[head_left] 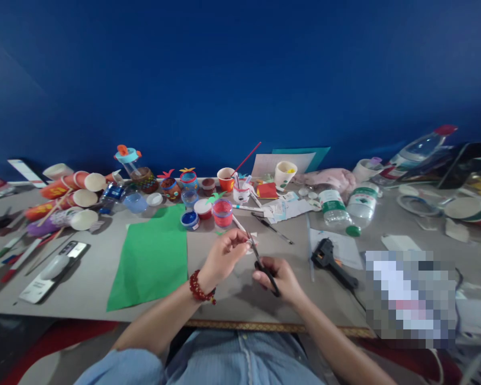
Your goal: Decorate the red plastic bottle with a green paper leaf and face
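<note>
Scissors (260,266) sit in your right hand (281,279), fingers wrapped round the handles, blades angled toward your left hand (223,255), likely to meet the scrap of paper (249,245) pinched there. Your hands are close but apart, presumably so the left steadies that scrap. Green paper (154,262) lies left of them, the glue gun (332,261) right, perhaps to spare working room.

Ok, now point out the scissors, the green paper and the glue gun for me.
Scissors (258,263): head view, where the blades meet the black handles.
Green paper (154,262): head view, middle of the sheet.
Glue gun (327,258): head view, on its black body.
</note>
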Motion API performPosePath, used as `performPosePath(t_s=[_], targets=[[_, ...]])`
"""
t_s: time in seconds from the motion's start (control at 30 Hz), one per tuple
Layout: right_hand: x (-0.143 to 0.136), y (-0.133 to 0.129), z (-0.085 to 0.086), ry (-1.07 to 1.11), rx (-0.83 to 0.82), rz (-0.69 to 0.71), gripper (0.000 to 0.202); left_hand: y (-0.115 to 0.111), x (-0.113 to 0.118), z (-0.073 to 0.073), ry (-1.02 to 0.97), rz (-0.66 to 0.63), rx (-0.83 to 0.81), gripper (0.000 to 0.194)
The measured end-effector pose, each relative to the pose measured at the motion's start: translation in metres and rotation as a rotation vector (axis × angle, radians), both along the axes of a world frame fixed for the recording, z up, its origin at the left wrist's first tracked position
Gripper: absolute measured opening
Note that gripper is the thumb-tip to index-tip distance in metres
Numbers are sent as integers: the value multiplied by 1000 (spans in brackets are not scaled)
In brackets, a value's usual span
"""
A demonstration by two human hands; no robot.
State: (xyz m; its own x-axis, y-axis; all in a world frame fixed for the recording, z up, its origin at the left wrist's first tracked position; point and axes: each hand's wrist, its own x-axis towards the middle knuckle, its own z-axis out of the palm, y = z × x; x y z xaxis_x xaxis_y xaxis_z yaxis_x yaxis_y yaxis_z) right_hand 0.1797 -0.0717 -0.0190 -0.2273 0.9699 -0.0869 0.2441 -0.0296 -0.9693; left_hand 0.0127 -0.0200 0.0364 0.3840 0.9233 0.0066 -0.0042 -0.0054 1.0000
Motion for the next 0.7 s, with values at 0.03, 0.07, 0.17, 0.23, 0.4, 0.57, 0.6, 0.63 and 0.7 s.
performPosePath(t_s=[0.03, 0.07, 0.17, 0.23, 0.4, 0.57, 0.6, 0.63, 0.7], targets=[[0, 0, 0, 21, -18, 15, 60, 1, -2, 1, 34, -13, 14, 9], [1, 0, 1, 35, -29, 23, 60, 2, -3, 3, 66, -21, 28, 9], [1, 1, 1, 36, -35, 26, 60, 4, -6, 6, 134, -31, 59, 8], [1, 1, 1, 24, -23, 25, 60, 4, -7, 7, 152, -34, 64, 8], [1, 1, -1, 13, -23, -2, 61, 6, -7, 5, 162, -44, 76, 8], [1, 1, -2, 50, -65, 10, 61, 6, -7, 5, 164, -48, 73, 9], [1, 1, -2, 60, -75, 17, 61, 6, -7, 5, 159, -51, 68, 9], [1, 1, -2, 63, -81, 20, 62, 6, -7, 5, 156, -54, 64, 9], [1, 1, -1, 55, -77, 10, 61, 6, -7, 5, 154, -57, 64, 9]])
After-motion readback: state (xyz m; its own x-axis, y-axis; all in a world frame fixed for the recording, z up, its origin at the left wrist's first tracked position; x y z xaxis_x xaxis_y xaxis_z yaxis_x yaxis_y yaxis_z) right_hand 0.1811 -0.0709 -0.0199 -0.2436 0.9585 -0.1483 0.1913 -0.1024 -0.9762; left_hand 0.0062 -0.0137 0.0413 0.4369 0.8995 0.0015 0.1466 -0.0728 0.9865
